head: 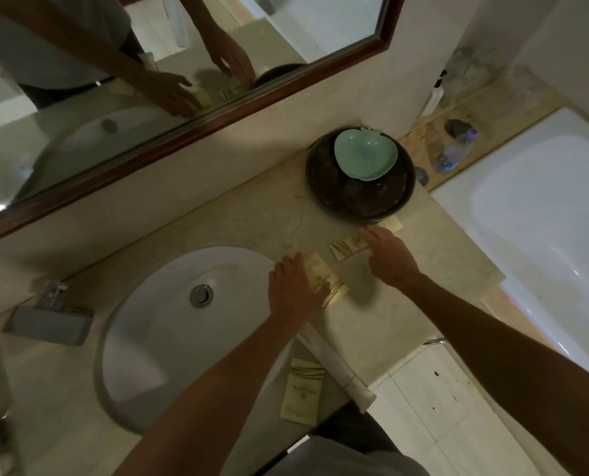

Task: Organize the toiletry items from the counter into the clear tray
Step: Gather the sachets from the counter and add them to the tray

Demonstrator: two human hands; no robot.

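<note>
Several cream toiletry packets lie on the beige counter (423,255). My left hand (294,286) rests on one cream packet (327,280) right of the sink, fingers and thumb closing on its left side. My right hand (390,257) is spread flat, its fingertips touching a striped packet (348,248). Another packet (393,223) peeks out from under the dark bowl's edge. One more packet (303,389) and a white tube (341,367) lie near the counter's front edge, under my left forearm. The clear tray (47,326) stands far left of the sink.
A white oval sink (169,331) fills the counter's middle. A dark round bowl (358,197) holding a green apple-shaped dish (365,154) stands at the back right. A bathtub (543,214) lies to the right, with a plastic bottle (456,151) on its ledge. A framed mirror (183,63) hangs behind.
</note>
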